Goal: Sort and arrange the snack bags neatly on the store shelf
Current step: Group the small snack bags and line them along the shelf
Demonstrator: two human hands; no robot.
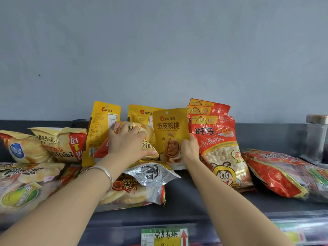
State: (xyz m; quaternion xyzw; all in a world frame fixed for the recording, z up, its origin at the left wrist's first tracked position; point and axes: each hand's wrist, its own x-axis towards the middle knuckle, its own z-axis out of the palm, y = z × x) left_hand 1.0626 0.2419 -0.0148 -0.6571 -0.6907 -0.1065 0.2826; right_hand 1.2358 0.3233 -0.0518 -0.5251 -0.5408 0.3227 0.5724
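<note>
While my right grip (190, 148) pinches the walnut pouch (170, 137) upright on the shelf (195, 197), my left grip (127, 141) clasps a chip bag (147, 144) just left of it. Red bags (218, 148) right of it stand; left bags (58, 144) lie jumbled. Roughly half sorted, I judge.

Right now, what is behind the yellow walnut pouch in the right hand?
A second yellow pouch stands behind the walnut pouch held by the right hand; only its upper left shows. The rest, and anything lower down, is covered.
</note>
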